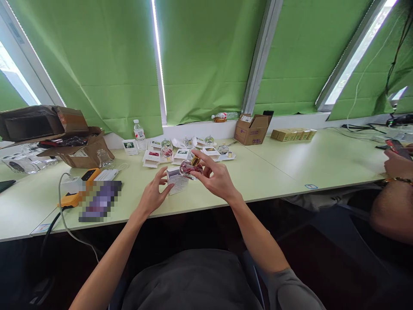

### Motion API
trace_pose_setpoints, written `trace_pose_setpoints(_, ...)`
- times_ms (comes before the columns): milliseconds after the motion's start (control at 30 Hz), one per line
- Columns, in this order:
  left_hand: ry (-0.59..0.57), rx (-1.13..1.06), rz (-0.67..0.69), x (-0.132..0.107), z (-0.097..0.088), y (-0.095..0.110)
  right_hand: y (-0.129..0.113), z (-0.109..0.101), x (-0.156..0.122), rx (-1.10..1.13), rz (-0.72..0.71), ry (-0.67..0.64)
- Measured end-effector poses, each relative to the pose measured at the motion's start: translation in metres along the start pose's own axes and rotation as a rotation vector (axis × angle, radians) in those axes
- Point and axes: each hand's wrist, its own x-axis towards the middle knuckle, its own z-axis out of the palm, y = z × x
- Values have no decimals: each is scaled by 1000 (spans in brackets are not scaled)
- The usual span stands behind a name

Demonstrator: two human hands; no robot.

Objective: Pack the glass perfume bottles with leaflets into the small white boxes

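My right hand (217,177) grips a small round glass perfume bottle (190,168) with pink contents and a gold cap, held just above the pale green table (277,172). My left hand (154,193) has its fingers curled against the side of a small white box (177,181) that stands on the table right under the bottle. Behind them lies a row of several similar glass bottles (167,151) and open white boxes (151,158).
Brown cartons (80,148) sit at the left, another carton (251,129) and a row of yellow boxes (293,134) at the back right. A water bottle (139,133), an orange device (77,196) with a cable, and another person's hand holding a phone (397,160) at the right edge.
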Motion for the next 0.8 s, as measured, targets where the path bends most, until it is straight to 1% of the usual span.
trace_pose_setpoints(133, 34, 66, 52, -1, 1, -1, 1, 1, 0, -28, -25, -13)
trace_pose_setpoints(333, 49, 86, 126, -2, 4, -5, 3, -1, 0, -30, -53, 49)
trace_pose_setpoints(467, 68, 83, 135, -3, 3, -5, 4, -4, 1, -32, -44, 61)
trace_pose_setpoints(633, 42, -37, 137, -2, 1, -5, 3, -5, 1, -36, -46, 79)
trace_pose_setpoints(800, -16, -136, 117, 0, -3, -1, 2, -5, 1, -44, -54, 95)
